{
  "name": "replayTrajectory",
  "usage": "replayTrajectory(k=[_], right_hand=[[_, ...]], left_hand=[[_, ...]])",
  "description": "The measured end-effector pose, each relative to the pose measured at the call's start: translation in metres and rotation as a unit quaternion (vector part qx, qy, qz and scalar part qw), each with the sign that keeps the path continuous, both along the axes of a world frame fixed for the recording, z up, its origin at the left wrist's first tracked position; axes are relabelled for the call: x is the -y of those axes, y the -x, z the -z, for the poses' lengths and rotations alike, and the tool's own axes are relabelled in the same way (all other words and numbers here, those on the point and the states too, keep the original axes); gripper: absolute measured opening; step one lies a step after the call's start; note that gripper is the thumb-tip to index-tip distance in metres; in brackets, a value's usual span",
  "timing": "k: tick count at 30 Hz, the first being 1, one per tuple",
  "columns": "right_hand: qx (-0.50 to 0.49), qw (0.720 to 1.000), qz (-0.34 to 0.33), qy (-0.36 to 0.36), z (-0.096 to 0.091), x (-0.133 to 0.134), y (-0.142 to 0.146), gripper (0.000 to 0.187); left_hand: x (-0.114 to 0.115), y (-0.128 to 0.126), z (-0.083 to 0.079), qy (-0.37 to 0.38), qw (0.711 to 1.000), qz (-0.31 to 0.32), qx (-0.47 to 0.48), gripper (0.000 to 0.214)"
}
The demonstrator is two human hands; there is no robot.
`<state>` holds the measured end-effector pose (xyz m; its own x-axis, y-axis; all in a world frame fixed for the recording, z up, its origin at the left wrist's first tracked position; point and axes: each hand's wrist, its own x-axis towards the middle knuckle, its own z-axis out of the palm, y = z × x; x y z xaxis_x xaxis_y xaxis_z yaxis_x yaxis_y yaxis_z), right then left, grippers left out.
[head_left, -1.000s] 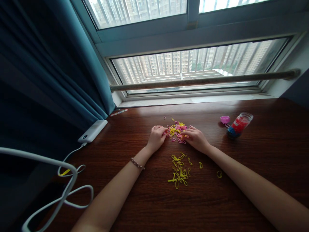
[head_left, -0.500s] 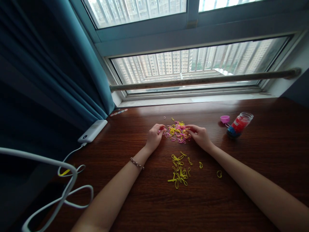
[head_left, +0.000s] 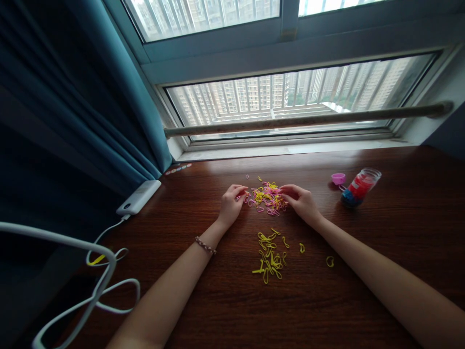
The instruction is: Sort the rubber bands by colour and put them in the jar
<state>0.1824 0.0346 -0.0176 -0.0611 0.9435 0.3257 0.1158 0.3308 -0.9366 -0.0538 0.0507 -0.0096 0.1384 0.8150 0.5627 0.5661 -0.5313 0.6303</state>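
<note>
A mixed heap of small pink and yellow rubber bands point(head_left: 269, 198) lies on the dark wooden table between my hands. At its left edge, my left hand point(head_left: 231, 201) has its thumb and fingers curled round some pink rubber bands point(head_left: 242, 196). My right hand point(head_left: 300, 201) reaches into the heap's right side, thumb and forefinger drawn close together; what lies between the tips is too small to make out. Nearer to me is a separate loose group of yellow rubber bands point(head_left: 271, 259), with single ones lying to its right.
On the right, a clear jar point(head_left: 361, 188) with red and blue contents leans at a tilt beside a pink cap point(head_left: 338, 179). A white power bank point(head_left: 139, 198) with a white cable point(head_left: 105, 261) lies left, by the blue curtain point(head_left: 145, 121). A window is behind the table point(head_left: 218, 310).
My left hand has shifted very slightly at the heap's left edge, and the right fingers have moved a touch. The bands lie practically as before.
</note>
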Motion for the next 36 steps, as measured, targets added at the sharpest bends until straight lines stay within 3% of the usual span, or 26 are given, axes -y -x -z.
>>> replayTrajectory(k=[10, 27, 36], right_hand=[[-0.025, 0.997, -0.003, 0.077, -0.006, 0.004, -0.001, 0.028], [-0.056, 0.997, -0.007, 0.061, -0.011, 0.002, -0.004, 0.027], [-0.049, 0.997, 0.010, 0.051, -0.010, 0.001, -0.004, 0.028]], left_hand=[[0.001, 0.000, -0.002, 0.018, 0.999, -0.001, 0.032, 0.008], [0.005, -0.001, -0.004, 0.105, 0.992, -0.025, 0.071, 0.023], [0.003, -0.002, -0.001, 0.127, 0.980, 0.040, 0.151, 0.020]])
